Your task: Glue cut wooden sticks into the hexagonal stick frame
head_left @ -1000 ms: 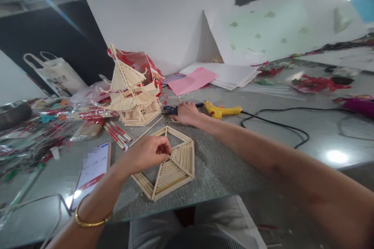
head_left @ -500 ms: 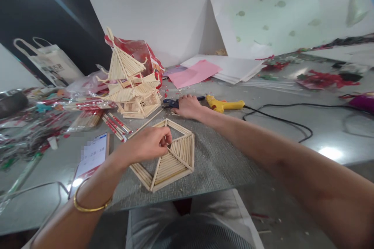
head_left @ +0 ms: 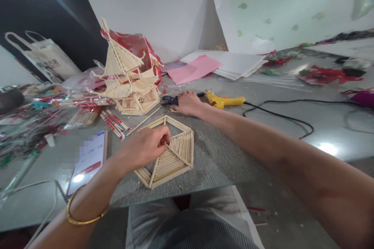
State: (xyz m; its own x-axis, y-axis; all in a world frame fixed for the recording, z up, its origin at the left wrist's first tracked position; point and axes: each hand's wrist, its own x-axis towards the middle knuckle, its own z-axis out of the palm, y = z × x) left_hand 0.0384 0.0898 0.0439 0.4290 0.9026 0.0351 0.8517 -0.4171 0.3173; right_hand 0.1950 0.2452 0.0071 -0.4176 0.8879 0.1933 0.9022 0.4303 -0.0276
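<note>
A hexagonal frame of thin wooden sticks [head_left: 172, 163] lies flat on the table, two of its triangular sections filled with rows of sticks. Over its centre is my left hand [head_left: 153, 142], thumb and fingertips pinched together; whatever is between them is too hidden to make out. Farther back, my right hand [head_left: 188, 103] rests on a pair of dark blue pliers [head_left: 168, 100] with its fingers curled over the middle, so parts stick out on both sides. Just right of that hand lies a yellow glue gun [head_left: 224, 101].
A tiered stick pavilion [head_left: 128, 74] stands behind the frame. A phone [head_left: 89, 159] lies left of my left forearm, near red-banded stick bundles [head_left: 113, 122]. Pink paper [head_left: 195, 69] and white sheets [head_left: 242, 64] lie at the back. A black cord [head_left: 286, 120] runs rightward.
The view has shifted slightly. Both hands keep nearly the same places: the left pinched over the frame, the right on the pliers.
</note>
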